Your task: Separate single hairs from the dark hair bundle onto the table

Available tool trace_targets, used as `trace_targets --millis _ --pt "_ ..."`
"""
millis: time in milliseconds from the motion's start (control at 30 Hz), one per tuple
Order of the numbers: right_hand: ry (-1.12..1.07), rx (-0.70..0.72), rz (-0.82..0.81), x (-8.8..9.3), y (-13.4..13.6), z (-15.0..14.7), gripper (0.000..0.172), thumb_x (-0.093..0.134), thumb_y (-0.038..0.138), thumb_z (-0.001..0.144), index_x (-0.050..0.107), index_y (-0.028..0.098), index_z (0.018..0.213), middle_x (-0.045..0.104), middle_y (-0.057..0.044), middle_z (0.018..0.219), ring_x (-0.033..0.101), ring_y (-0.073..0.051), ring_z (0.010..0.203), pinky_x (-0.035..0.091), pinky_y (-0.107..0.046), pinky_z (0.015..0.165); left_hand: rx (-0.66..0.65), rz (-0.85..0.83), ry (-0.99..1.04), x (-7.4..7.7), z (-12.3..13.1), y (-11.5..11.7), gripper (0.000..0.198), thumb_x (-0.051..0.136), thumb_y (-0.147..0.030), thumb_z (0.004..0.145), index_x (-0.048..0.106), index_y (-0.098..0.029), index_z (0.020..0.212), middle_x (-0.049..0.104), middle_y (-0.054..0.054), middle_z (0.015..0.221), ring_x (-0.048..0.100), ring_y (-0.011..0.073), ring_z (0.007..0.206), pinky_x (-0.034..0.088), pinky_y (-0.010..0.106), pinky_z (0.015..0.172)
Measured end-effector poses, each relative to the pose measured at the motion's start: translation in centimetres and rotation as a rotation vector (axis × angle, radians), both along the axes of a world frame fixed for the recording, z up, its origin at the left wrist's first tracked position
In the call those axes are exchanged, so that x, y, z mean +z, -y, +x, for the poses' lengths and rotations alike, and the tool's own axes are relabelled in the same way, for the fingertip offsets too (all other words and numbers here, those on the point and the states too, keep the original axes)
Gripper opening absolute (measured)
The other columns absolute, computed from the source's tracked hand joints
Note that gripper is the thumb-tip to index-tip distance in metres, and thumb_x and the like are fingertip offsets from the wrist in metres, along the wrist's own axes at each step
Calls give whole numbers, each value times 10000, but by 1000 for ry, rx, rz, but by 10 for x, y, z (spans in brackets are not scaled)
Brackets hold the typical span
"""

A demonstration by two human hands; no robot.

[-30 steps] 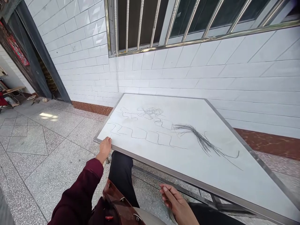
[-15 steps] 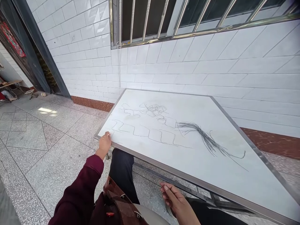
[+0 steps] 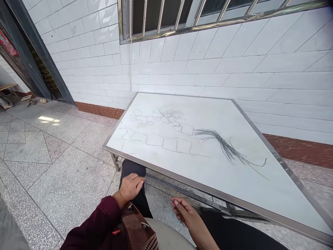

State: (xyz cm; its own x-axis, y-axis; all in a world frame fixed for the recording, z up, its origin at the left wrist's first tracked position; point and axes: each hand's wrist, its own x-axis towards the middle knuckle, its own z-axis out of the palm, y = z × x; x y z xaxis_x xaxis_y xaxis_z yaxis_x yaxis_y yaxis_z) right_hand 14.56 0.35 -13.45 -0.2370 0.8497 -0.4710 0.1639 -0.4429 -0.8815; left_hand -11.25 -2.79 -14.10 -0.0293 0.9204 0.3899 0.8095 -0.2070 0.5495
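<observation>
My left hand [image 3: 132, 185] is closed over my left knee, just off the table's front edge; a tiny tan bit shows at its fingertips, too small to name. Lower and to the right, my right hand [image 3: 183, 211] hovers below the table edge with thumb and fingers pressed together. Whatever it pinches, if anything, cannot be made out. On the white tabletop [image 3: 234, 191] lies a bundle of dark thin wire-like strands [image 3: 221, 140], fanned at both ends. Wavy bent strands [image 3: 163, 141] stretch along the near left side, with a loose tangle of strands [image 3: 170, 115] behind them.
A metal rim edges the table, and a metal bar [image 3: 182, 190] runs beneath it. Behind stands a white tiled wall [image 3: 166, 78] with a barred window [image 3: 161, 17]. A brown bag [image 3: 137, 222] rests on my lap. Speckled stone floor [image 3: 70, 173] spreads left.
My left hand has left the strands at the table's near left corner and come down and right to above my knee. My right hand has shifted slightly left; the view has tilted a little.
</observation>
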Motion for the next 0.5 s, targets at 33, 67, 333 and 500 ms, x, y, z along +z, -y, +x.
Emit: trace_targets --millis 33,67,333,500 --pt "0 8 0 -1 0 1 383 672 566 668 584 212 785 613 -42 781 549 -176 653 432 -276 537 4 7 -6 0 -1 -2 262 474 -293 932 711 -253 1037 717 67 920 672 168 870 550 304 837" --pt "1 14 2 -2 1 2 385 671 569 667 589 212 784 614 -43 777 552 -179 652 432 -277 534 26 15 -11 1 -5 -6 288 452 -276 942 691 -246 1098 709 83 982 661 184 934 537 338 883" --pt "36 23 0 -7 2 10 356 654 551 667 605 218 786 623 -40 763 565 -197 680 446 -293 564 341 25 -217 7 -62 -41 444 340 -235 977 457 -185 1402 480 107 1451 311 253 1418 245 501 1156" --pt "36 8 -16 -3 1 5 315 658 511 641 588 219 737 608 -34 717 546 -192 647 423 -291 543 364 -31 -317 1 -71 -44 458 335 -281 984 433 -176 1419 450 111 1476 290 255 1429 184 491 1173"
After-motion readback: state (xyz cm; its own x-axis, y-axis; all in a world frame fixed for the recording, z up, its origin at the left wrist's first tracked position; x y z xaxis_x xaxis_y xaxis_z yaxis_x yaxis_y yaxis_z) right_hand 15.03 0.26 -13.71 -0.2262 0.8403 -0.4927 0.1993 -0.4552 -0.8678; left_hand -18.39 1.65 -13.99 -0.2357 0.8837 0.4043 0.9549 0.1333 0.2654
